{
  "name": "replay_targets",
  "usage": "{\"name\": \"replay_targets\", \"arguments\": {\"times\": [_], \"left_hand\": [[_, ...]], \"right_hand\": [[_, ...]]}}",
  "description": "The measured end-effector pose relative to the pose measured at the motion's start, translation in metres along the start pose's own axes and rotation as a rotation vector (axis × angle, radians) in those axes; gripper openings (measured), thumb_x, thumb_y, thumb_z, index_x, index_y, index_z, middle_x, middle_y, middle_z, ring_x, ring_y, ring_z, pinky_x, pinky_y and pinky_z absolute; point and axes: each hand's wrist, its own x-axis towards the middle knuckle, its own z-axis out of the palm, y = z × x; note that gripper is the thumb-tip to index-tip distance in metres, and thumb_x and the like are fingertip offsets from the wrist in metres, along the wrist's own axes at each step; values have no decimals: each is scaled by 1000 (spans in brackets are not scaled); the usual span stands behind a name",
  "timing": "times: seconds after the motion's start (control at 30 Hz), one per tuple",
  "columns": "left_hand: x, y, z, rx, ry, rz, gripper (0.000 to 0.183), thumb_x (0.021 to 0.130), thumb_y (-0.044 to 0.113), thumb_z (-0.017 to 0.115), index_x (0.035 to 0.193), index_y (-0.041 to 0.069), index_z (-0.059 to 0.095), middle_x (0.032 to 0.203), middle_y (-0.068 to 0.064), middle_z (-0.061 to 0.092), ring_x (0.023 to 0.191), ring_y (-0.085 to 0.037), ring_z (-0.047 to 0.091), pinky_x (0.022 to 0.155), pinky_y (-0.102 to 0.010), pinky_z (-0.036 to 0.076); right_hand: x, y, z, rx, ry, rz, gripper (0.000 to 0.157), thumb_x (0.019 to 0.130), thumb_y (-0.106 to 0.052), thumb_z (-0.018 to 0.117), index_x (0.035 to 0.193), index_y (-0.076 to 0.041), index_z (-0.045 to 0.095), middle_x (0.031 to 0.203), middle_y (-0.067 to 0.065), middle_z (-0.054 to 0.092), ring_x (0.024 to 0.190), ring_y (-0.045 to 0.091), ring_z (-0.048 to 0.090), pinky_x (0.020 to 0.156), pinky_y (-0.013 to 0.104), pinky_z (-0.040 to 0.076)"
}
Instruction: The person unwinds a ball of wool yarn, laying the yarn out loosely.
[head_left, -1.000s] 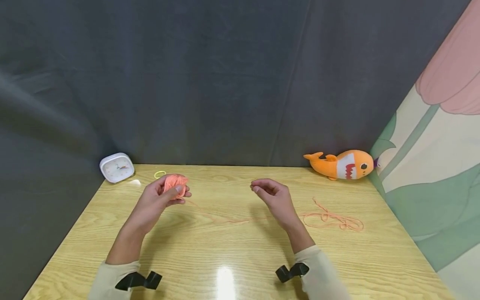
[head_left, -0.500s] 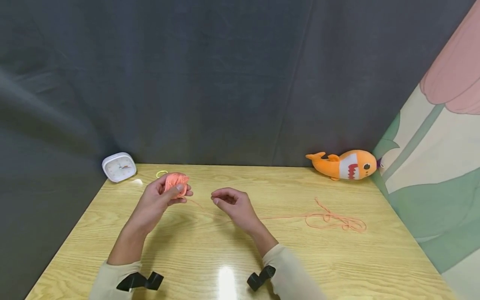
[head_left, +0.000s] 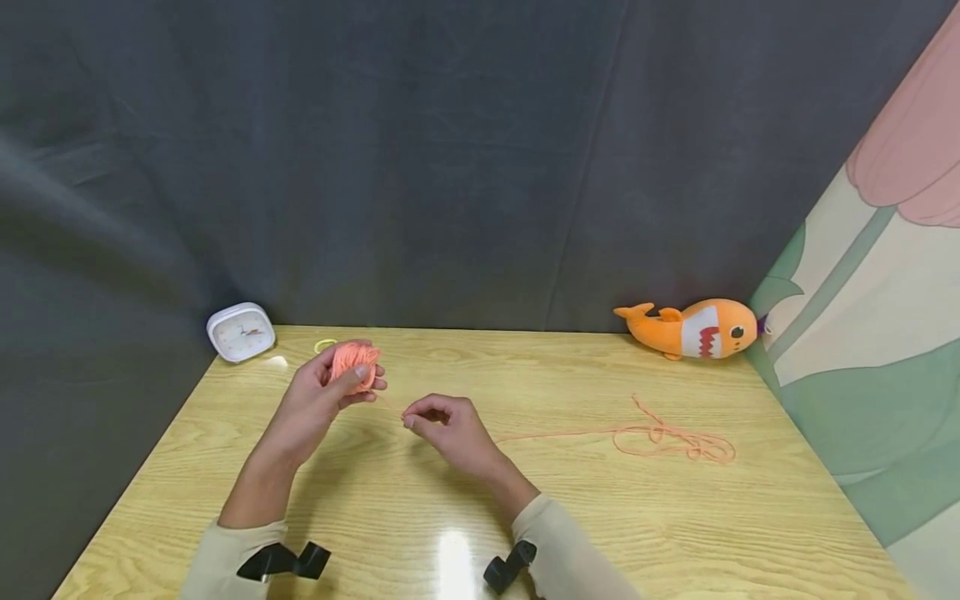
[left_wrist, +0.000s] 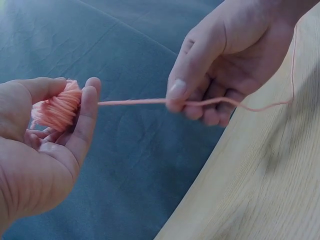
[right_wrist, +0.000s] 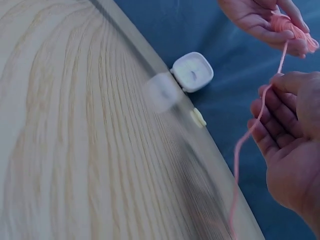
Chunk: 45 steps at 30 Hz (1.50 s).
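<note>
My left hand [head_left: 311,404] holds a small wound ball of coral yarn [head_left: 354,367] above the table, thumb on its near side and fingers behind it. To its right and slightly lower, my right hand [head_left: 450,429] pinches the yarn strand [left_wrist: 132,102] between thumb and index finger. Between the two hands the strand runs straight and taut in the left wrist view. Past the right fingers it sags and trails down. On the table's right side lies a loose tangle of the same yarn [head_left: 678,442], joined by a thin line.
A white square clock [head_left: 241,332] stands at the back left corner. Just behind the left hand lies a yellow ring [head_left: 324,344]. An orange shark plush [head_left: 693,330] sits at the back right. A dark curtain [head_left: 420,167] hangs behind the wooden table [head_left: 637,533].
My right hand has moved left and a little nearer me, closing in on the yarn ball. My left hand has stayed nearly still with the ball.
</note>
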Motion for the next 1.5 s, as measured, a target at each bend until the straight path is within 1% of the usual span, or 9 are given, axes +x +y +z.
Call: {"name": "replay_targets", "arguments": {"times": [0.23, 0.33, 0.5, 0.67, 0.83, 1.0, 1.13, 1.33, 1.5], "left_hand": [[2, 0, 2, 26, -2, -6, 49, 106, 22, 61, 144, -4, 46, 115, 5, 74, 106, -6, 74, 92, -22, 60], [3, -1, 3, 44, 9, -16, 50, 105, 23, 63, 143, -4, 47, 118, 3, 74, 106, -6, 74, 92, -22, 60], [2, -4, 4, 48, 12, -26, 48, 105, 22, 63, 142, -4, 47, 119, -1, 73, 105, -6, 74, 91, -23, 60], [1, -5, 3, 47, -1, -25, 45, 106, 21, 60, 141, -4, 46, 118, 3, 74, 104, -6, 74, 89, -23, 60], [2, -6, 3, 41, -3, -30, 42, 107, 20, 58, 139, -1, 42, 115, 5, 75, 102, -7, 74, 87, -23, 60], [3, -5, 4, -5, -2, -45, 43, 108, 19, 56, 143, 3, 38, 116, 4, 73, 102, -8, 74, 88, -23, 60], [3, -4, 5, -69, -49, -43, 46, 109, 18, 52, 149, 1, 37, 119, 4, 71, 105, -8, 73, 90, -23, 60], [1, -4, 4, -154, -180, -22, 49, 110, 8, 36, 153, -14, 27, 128, 3, 64, 115, -5, 69, 100, -19, 55], [1, -6, 1, -89, -186, -48, 50, 111, 14, 46, 153, -11, 33, 136, -6, 59, 119, -5, 68, 102, -18, 53]], "right_hand": [[-10, -3, -24, 5, 50, -24, 18, 103, -14, 64, 107, 2, 71, 101, 18, 71, 86, 9, 63, 81, 23, 52], [-12, -5, -35, 14, 89, -41, 18, 102, -14, 64, 106, 3, 70, 100, 21, 71, 87, 15, 65, 82, 24, 53], [-15, -8, -50, 29, 150, -49, 20, 102, -16, 66, 106, 3, 70, 96, 15, 70, 86, 25, 65, 78, 26, 55], [-14, -12, -62, 81, 201, -51, 18, 102, -17, 66, 103, 1, 69, 92, 4, 67, 79, 12, 61, 71, 25, 54], [-17, -18, -74, 109, 239, -70, 18, 102, -16, 66, 104, 3, 68, 91, 0, 67, 81, 11, 63, 72, 21, 54], [-22, -22, -85, 101, 263, -76, 20, 102, -15, 66, 103, 4, 68, 91, -1, 67, 83, 11, 65, 76, 24, 57], [-26, -22, -92, 93, 280, -55, 20, 102, -15, 66, 104, 4, 68, 91, -2, 67, 85, 17, 65, 78, 27, 58], [-31, -21, -98, 89, 299, -33, 21, 102, -15, 67, 105, 6, 68, 91, -1, 67, 86, 20, 65, 76, 23, 56], [-34, -20, -103, 83, 297, -38, 20, 102, -15, 67, 105, 4, 68, 91, -1, 67, 86, 23, 65, 76, 22, 56]]}}
